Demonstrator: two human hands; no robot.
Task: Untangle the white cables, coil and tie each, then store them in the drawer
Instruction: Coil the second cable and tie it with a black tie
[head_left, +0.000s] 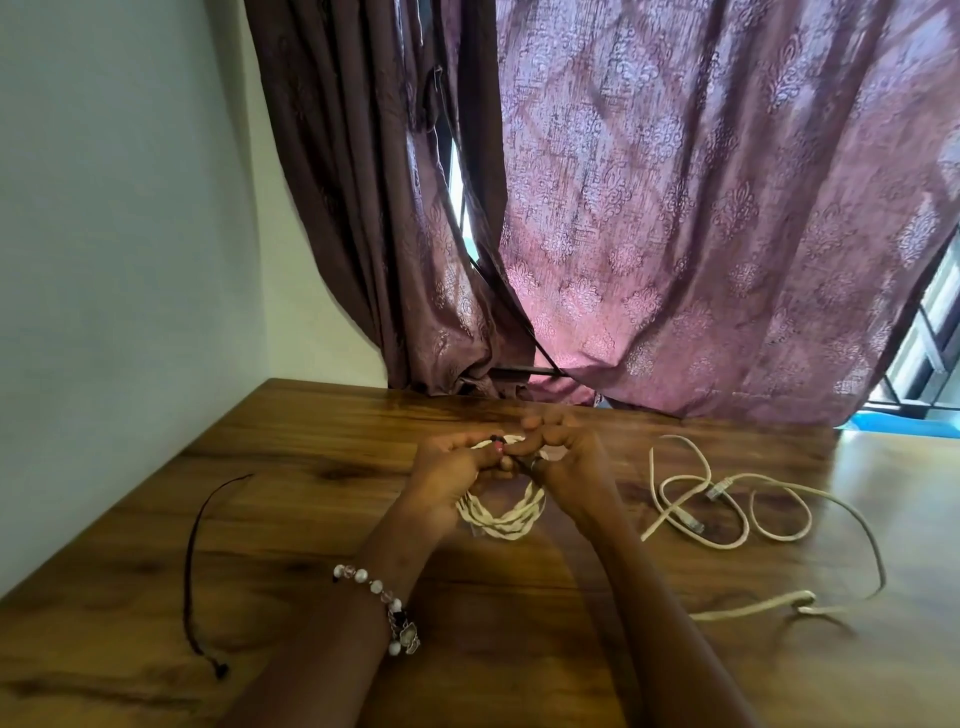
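A coiled white cable (506, 517) lies on the wooden table (291, 519) in the middle of the view, its near loops showing between my wrists. My left hand (454, 467) grips the coil's far left side, fingers curled round the strands. My right hand (563, 452) pinches something small and dark at the coil's top, right against my left fingertips; what it is I cannot make out. A second white cable (727, 506) sprawls loose and looped on the table to the right, its clear plugs lying among the loops.
A thin dark cord (193, 561) lies in a long arc on the table's left part. Purple patterned curtains (675, 234) hang to the table's back edge. A pale wall (104, 260) borders the left side. A barred window (930, 343) shows at far right.
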